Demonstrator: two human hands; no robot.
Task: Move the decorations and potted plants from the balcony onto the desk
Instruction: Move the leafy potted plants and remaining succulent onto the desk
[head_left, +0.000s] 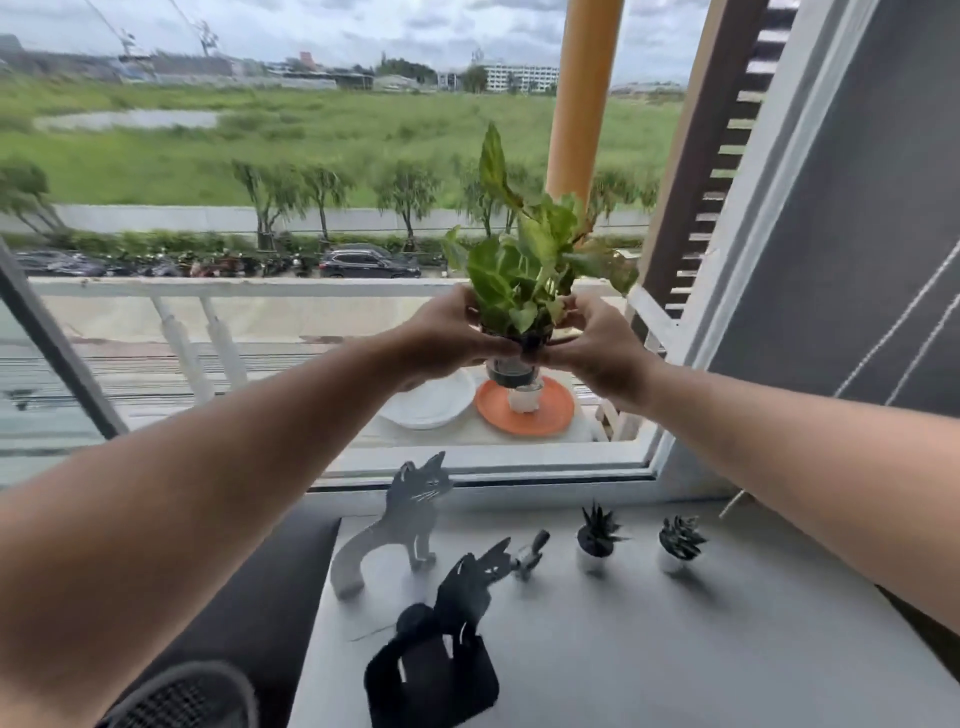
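Note:
A leafy green potted plant (524, 260) in a clear pot is held up over the balcony, above an orange saucer (545, 415). My left hand (447, 338) grips the pot from the left and my right hand (587, 343) from the right. The pot's bottom tip hangs just above a small white cup (525, 400) on the saucer. On the grey desk (675, 649) near me stand a grey cat figure (405, 514), a black cat figure (457, 623), two small succulents in white pots (596, 538) (678, 543) and a small dark trinket (532, 553).
A white plate (431, 402) lies beside the orange saucer on the balcony ledge. The white balcony railing (249, 287) runs behind. The window sill and frame (519, 475) separate balcony from desk. A slatted shutter (727, 156) stands at right. A mesh chair back (192, 696) is at bottom left.

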